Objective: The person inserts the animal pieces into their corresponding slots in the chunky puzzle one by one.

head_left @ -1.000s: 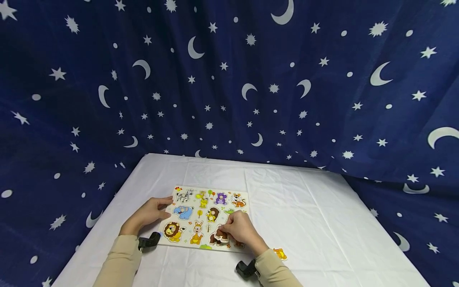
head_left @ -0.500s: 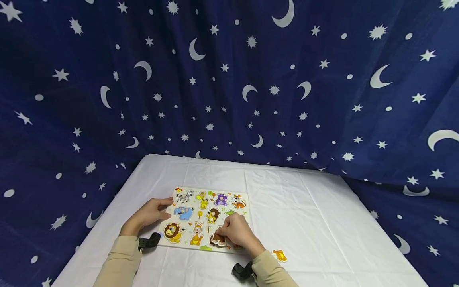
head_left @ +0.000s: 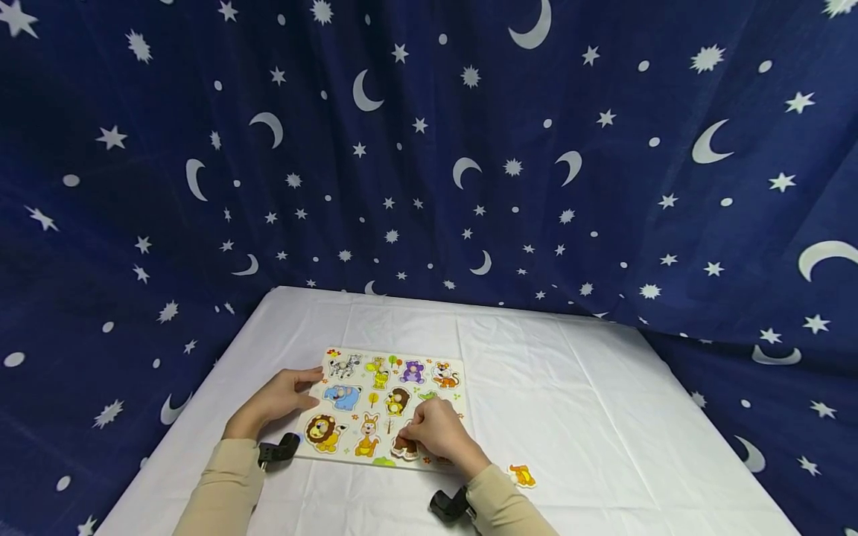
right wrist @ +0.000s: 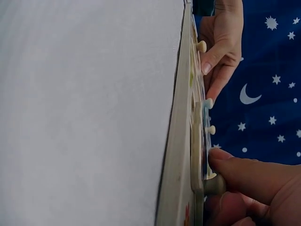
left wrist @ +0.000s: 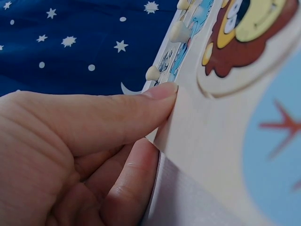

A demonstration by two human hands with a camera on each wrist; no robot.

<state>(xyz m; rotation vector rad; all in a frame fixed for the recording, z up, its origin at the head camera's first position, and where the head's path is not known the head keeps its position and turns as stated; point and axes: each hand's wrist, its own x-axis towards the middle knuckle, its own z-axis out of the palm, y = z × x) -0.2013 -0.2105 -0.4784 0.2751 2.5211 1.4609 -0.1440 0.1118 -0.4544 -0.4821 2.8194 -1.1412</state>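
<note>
A wooden animal peg puzzle board lies on the white-covered table, with several knobbed pieces on it. My right hand pinches the wooden knob of a brown animal puzzle piece near the board's front right. This piece sits over the board, its edge showing in the right wrist view; whether it is fully flush I cannot tell. My left hand rests at the board's left edge, thumb and fingers spread. Its thumb touches the board's margin near the lion piece. The right hand covers part of the board's right side.
An orange animal puzzle piece lies on the white tablecloth beside my right sleeve. Dark blue star-and-moon cloth hangs behind and along the sides. Black wrist cameras sit near both cuffs, one in front of the board.
My right hand has shifted slightly left with the brown piece, which moved from tilted and offset to lying over its place on the board. The left hand stays put.
</note>
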